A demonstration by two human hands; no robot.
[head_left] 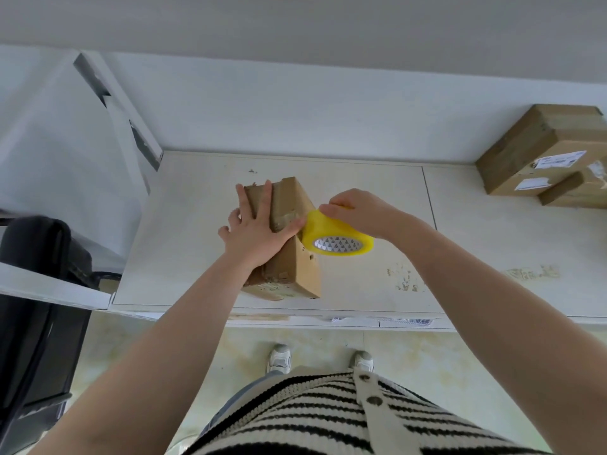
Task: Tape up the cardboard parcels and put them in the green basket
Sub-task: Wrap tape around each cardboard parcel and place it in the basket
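Your left hand point(254, 224) is pressing flat on the parcel point(289, 238), its long axis running from the worktop's point(197, 257) front edge to its back edge; your right hand point(356, 210) is gripping the tape roll point(338, 234) against the parcel's right side; stacked boxes point(545, 156) are sitting at the back-right corner.

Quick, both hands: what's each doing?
Left hand: open, pressed flat on the parcel.
Right hand: gripping the tape roll.

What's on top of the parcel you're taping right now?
The left hand lies flat on the parcel, fingers straight, over a clear tape strip. The right hand holds the yellow tape roll at its right edge. The hand hides the seam.
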